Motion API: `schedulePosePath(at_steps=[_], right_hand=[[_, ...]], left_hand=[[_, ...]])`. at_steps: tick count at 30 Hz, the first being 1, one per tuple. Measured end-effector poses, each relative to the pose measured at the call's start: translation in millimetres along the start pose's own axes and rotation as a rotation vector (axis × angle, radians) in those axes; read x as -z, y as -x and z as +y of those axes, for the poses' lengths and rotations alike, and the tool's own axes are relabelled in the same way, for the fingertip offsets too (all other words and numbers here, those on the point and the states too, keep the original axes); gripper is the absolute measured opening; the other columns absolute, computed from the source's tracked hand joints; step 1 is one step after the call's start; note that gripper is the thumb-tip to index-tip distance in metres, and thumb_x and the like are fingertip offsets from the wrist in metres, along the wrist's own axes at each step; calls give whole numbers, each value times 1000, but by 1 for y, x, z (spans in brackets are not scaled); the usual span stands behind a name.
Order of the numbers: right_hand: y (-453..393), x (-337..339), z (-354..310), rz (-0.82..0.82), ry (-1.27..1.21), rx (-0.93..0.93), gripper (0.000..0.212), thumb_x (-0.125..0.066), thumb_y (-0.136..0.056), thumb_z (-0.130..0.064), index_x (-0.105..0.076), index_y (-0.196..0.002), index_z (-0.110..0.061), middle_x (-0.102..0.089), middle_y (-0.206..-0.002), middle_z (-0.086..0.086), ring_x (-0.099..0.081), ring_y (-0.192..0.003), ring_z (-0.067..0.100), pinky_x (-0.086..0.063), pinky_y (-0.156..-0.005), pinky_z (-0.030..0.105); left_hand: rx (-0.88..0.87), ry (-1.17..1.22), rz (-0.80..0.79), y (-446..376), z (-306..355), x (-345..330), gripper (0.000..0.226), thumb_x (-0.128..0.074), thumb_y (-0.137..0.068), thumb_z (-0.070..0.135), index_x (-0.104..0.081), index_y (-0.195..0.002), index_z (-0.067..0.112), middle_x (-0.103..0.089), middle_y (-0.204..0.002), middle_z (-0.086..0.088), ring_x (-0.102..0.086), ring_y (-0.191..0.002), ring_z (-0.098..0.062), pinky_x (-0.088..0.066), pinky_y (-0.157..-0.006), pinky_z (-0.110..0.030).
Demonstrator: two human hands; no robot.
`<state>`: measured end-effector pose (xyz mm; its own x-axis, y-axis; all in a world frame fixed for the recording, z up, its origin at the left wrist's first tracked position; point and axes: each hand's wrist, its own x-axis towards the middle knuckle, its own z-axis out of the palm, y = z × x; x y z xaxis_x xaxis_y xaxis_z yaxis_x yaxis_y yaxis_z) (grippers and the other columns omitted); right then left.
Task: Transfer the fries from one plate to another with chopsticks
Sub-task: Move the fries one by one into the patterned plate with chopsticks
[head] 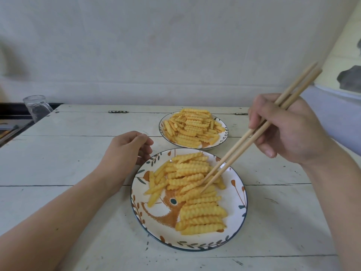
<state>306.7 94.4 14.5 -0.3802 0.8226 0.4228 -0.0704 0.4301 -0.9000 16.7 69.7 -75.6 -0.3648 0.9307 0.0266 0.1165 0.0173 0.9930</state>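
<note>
Gripping wooden chopsticks (252,137), right hand (289,130) probes ridged fries (191,177) on round near plate (237,194).

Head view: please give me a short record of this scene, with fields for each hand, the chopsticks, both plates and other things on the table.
right hand: grips the chopsticks
chopstick tips: down among the fries on the near plate
left hand: fingers loosely curled, at the near plate's far-left rim, holding nothing
far plate: heaped with fries
table: white, wooden
glass jar: far-left table edge
</note>
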Motion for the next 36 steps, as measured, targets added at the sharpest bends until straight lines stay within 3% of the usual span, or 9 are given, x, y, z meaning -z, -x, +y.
schedulePosePath(at_steps=[4, 9, 14, 19, 26, 31, 36], right_hand=[[-2, 10, -3, 101, -33, 24, 45, -51, -94, -26, -62, -52, -16, -41, -48, 10, -33, -33, 19, -27, -34, 17], [-14, 9, 18, 388, -60, 52, 50, -46, -105, -32, -64, -60, -19, -51, -54, 4, -37, -39, 20, -20, -39, 23], [-15, -6, 51, 287, 190, 32, 44, -44, -107, -33, -65, -80, -6, -53, -55, 6, -44, -38, 21, -33, -40, 25], [-15, -17, 60, 286, 226, -4, 43, -47, -105, -35, -64, -79, -4, -53, -55, 5, -46, -37, 22, -36, -39, 25], [-17, -11, 56, 376, 200, -13, 48, -45, -106, -36, -63, -70, -9, -53, -52, 10, -47, -33, 24, -35, -37, 27], [-21, -12, 64, 346, 178, -65, 44, -44, -107, -32, -61, -75, -6, -53, -54, 10, -47, -34, 24, -37, -39, 28], [-21, -12, 56, 434, 74, -36, 52, -39, -107, -40, -58, -72, -6, -51, -50, 8, -46, -33, 24, -36, -38, 25]], left_hand=[[-1, 7, -2, 0, 0, 1, 27, -52, -103, 15, -72, -90, 3, -66, -72, -4, -60, -69, -19, -52, -72, -35], [-5, 3, -5, 0, -1, 1, 28, -52, -104, 16, -72, -89, 4, -67, -71, -3, -61, -71, -19, -52, -72, -35], [-6, 12, -5, 1, 0, 0, 28, -52, -104, 15, -72, -89, 4, -66, -71, -4, -60, -69, -20, -52, -71, -34], [-8, 6, -9, 1, 0, 1, 29, -52, -104, 16, -72, -89, 4, -67, -71, -3, -61, -70, -20, -52, -73, -35], [-4, 8, -8, 0, -1, 1, 28, -52, -104, 16, -72, -88, 4, -66, -71, -4, -61, -70, -20, -53, -72, -35], [-10, 9, -9, 0, -1, 0, 28, -52, -104, 15, -72, -89, 3, -66, -69, -1, -61, -70, -19, -52, -72, -34], [-10, 12, -4, 0, -1, 0, 29, -51, -105, 16, -72, -89, 4, -66, -68, -1, -61, -70, -19, -52, -71, -34]])
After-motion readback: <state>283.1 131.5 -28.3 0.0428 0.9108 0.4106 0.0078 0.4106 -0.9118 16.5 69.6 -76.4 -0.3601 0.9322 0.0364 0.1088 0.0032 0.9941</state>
